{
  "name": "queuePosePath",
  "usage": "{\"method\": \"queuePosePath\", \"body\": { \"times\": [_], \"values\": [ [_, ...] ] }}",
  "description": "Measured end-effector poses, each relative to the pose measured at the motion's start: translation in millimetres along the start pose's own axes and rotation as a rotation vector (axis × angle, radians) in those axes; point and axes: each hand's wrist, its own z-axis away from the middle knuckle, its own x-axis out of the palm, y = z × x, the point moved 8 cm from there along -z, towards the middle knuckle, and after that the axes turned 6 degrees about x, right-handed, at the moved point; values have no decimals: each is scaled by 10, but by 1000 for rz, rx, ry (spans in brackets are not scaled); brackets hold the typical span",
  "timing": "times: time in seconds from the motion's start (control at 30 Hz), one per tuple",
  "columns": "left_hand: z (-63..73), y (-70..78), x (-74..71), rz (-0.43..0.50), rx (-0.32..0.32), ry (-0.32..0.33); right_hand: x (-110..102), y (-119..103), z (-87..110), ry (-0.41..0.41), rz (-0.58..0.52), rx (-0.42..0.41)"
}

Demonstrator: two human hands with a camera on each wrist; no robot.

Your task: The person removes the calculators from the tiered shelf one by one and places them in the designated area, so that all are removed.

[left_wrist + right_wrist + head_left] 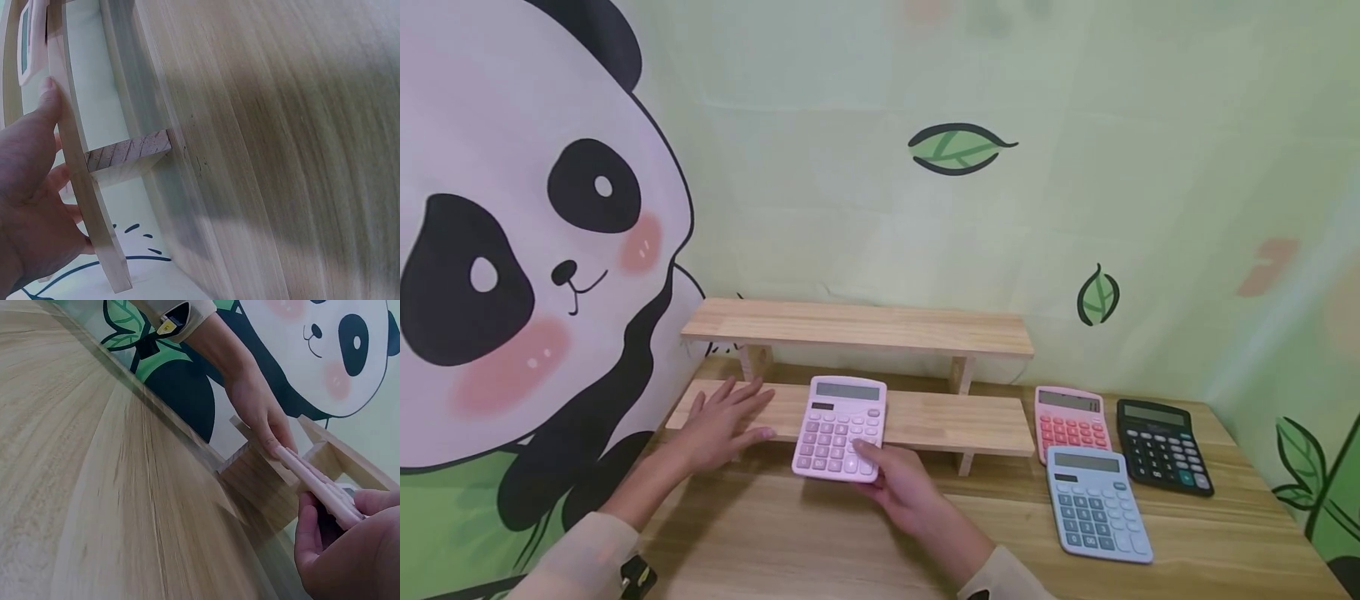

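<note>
A light pink-purple calculator [839, 429] is held by its lower right corner in my right hand [906, 492], thumb on the keys and fingers underneath. It stands at the lower step of a two-step wooden shelf [940, 417]; whether it touches the step I cannot tell. My left hand [721, 421] rests with spread fingers on the left end of that step. In the left wrist view the left thumb [50, 100] lies near the board's front edge. The right wrist view shows the calculator [322, 487] edge-on, tilted, between thumb and fingers.
Right of the shelf lie a pink calculator [1070, 412] with red keys, a black calculator [1163, 446] and a blue calculator [1097, 504], the blue one overlapping the pink one's lower edge. The upper shelf board [857, 323] stands behind, before a panda-print backdrop [820, 208].
</note>
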Motion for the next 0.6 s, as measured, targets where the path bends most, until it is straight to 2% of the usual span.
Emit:
{"method": "queuePosePath", "body": {
  "times": [0.33, 0.6],
  "values": [
    [12, 12, -23, -19, 5, 6, -4, -115, 77, -4, 137, -37],
    [-1, 11, 0, -14, 1, -1, -162, -210, 142, -4, 193, -21]
  ]
}}
